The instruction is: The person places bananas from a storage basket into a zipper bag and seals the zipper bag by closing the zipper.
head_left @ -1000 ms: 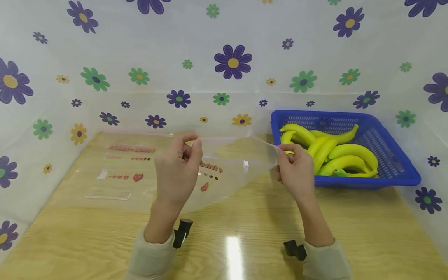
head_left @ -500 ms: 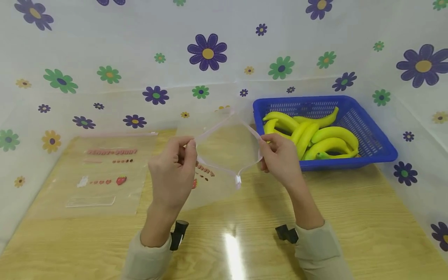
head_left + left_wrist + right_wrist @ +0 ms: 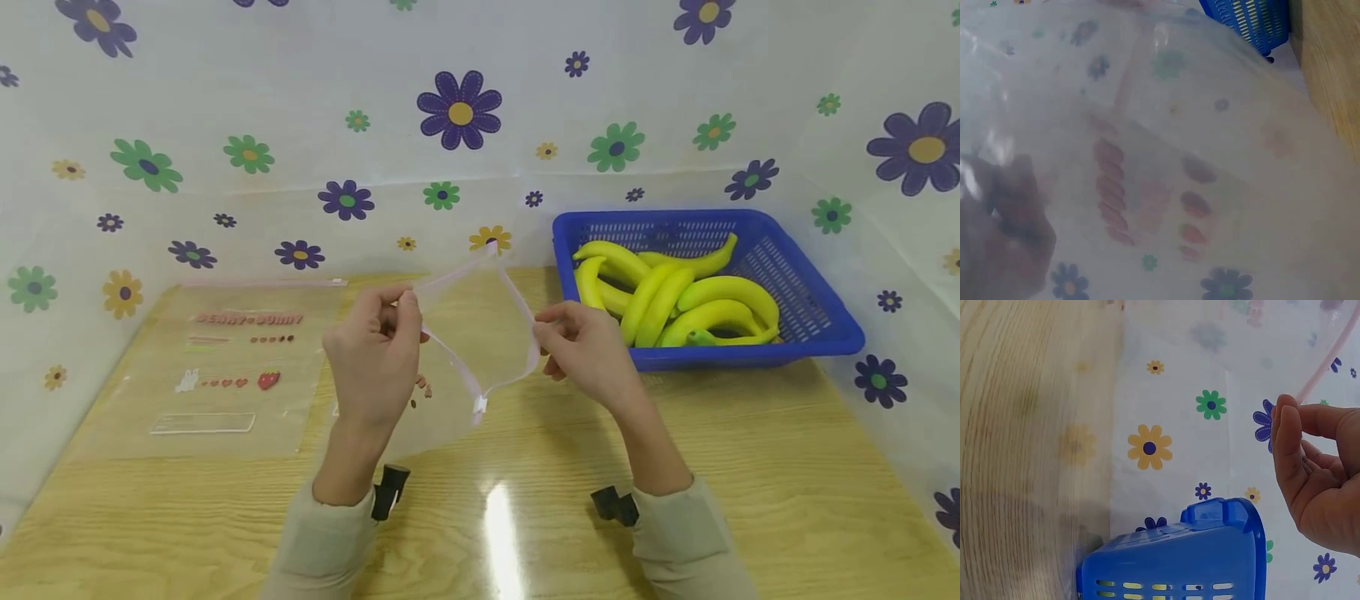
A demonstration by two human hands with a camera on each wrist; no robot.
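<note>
Between the two hands hangs a clear zip bag (image 3: 442,421) with a pale pink zip edge, its mouth spread into a wide diamond. My left hand (image 3: 372,350) pinches the left side of that edge between thumb and curled fingers. On the opposite side, my right hand (image 3: 588,354) pinches the rim; the right wrist view shows thumb and fingertips together on the pink strip (image 3: 1329,359). A white slider (image 3: 480,405) sits at the near corner of the mouth. In the left wrist view the bag's printed film (image 3: 1154,212) covers most of the picture, and the hand shows dimly through it.
Another clear zip bag (image 3: 225,400), printed with lettering, hearts and a strawberry, lies flat on the wooden table (image 3: 187,517) at left. A blue basket (image 3: 825,308) holding several yellow bananas (image 3: 723,296) stands at back right. A flower-patterned sheet (image 3: 300,92) rises behind and at the sides.
The bag's mouth has been pulled from a narrow gap into a wide diamond. The right hand has come slightly nearer the left, and the slider corner has swung toward the near side. The head view shifted.
</note>
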